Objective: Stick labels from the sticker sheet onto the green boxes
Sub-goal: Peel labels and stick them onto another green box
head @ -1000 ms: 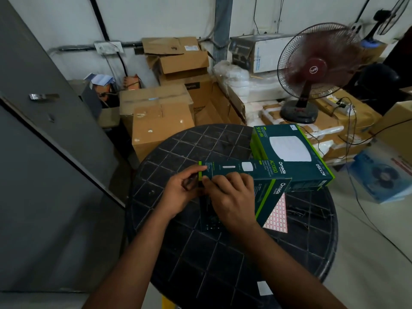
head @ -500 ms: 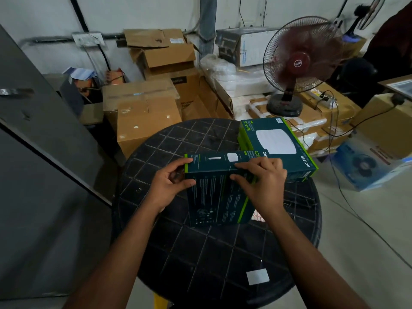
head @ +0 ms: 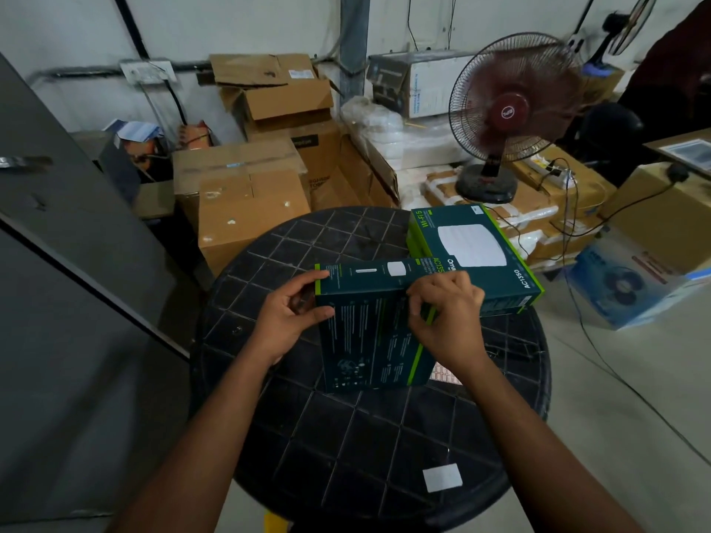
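So both hands are on the nearer dark green cardboard box with lime edge stripes (head: pixel 369 332), which is tipped up on the round black plastic table with the grid pattern (head: pixel 346 436) with its printed back panel facing the camera. The left hand (head: pixel 286 321) has its thumb curled against the left edge and its fingers wrapped over the top corner, so it's holding the box steady. The right hand (head: pixel 448 321) has its fingers curled in over the lime stripe on the right side, fingertips bunched close together; I honestly can't tell if there's a label pinched in there or if it's just gripping the edge.

The second green box with the white square device picture (head: pixel 473 255) lies flat right behind, touching or nearly touching the held one. The pink-and-white sticker sheet (head: pixel 446 373) is mostly buried, only a corner pokes out under the right wrist, beside the box's lower right corner.

My take on doing this bit well: keep the left hand braced so the box doesn't wobble, get the face you want fully turned toward you, then free the sheet before reaching for a label. Press from one edge across so it lies flat, and don't let the box slide onto the sheet
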{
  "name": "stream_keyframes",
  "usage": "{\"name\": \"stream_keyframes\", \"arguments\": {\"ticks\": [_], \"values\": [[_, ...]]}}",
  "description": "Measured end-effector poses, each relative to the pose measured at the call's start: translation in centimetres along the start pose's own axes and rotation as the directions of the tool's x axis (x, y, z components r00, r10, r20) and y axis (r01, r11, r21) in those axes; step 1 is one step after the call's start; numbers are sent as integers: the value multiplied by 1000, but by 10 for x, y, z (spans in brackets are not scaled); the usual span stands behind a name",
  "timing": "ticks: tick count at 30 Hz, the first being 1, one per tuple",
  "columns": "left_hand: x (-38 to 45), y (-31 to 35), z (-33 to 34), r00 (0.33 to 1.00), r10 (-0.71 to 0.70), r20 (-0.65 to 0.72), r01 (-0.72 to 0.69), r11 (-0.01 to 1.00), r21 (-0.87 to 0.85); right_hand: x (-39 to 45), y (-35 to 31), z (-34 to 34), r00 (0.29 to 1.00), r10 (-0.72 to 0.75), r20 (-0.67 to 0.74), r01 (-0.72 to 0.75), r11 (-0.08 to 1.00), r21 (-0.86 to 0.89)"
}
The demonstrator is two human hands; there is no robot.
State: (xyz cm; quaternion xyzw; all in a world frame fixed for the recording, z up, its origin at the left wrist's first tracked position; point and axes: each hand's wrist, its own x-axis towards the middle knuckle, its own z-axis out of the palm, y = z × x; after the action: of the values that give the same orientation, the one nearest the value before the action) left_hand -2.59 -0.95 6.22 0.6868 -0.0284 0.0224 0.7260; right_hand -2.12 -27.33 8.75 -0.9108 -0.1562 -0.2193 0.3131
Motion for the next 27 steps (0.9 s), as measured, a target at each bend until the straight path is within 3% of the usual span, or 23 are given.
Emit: {"name": "stream_keyframes", "arguments": {"ticks": [7,13,22,27], "values": [[-8,2,1,1000,4,-12,-4,1000,31,11,-15,9,989,19,-148,-22,1000,-20],[-11,5,-1,1000,-8,-4,8,998,57,14,-53,49,958,-284,38,284,959,4],[-14,8,1,1000,3,5,-3,1000,13,17,-72,76,940,-331,-78,333,943,12],[-11,9,-1,1000,27,11,-28,996,80,21,-68,71,944,-327,-33,329,942,71]]}}
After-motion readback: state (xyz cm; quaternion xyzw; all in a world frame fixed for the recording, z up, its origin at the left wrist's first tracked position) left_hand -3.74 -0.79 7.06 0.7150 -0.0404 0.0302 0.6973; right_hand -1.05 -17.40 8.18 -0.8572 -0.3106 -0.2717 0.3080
